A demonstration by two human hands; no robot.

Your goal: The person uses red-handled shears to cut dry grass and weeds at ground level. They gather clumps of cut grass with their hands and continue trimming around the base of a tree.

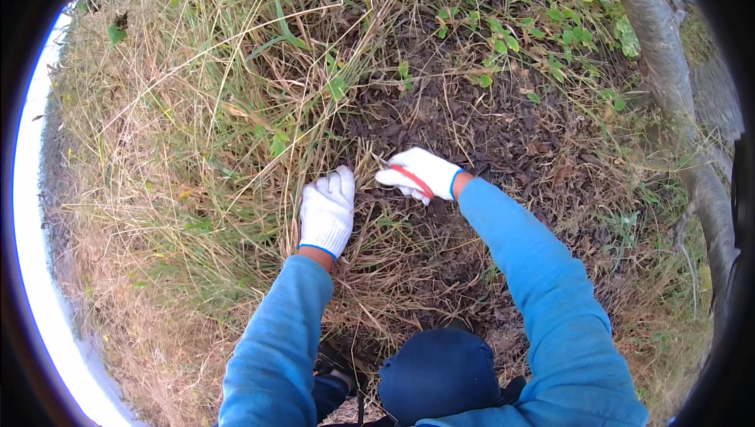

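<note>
White knit gloves with blue cuffs cover both my hands. My left hand (328, 209) is closed against the right side of a tall clump of dry and green grass (265, 150); its fingers curl around stems, though the fingertips are hidden. Just to its right, my right hand (420, 174) grips the red handle (413, 181) of a hand tool, probably pruning shears. A short part of the tool points up and left into cut-looking stubble (367, 161) between the hands. The rest of the tool is hidden by the glove and grass.
A grey tree trunk (660, 38) curves down the right side, with a thin bare branch (684, 244) beside it. Dark leaf litter (501, 132) and low green-leaved plants (501, 38) lie beyond my right hand. My knee in dark blue cloth (439, 374) is below, close to my body.
</note>
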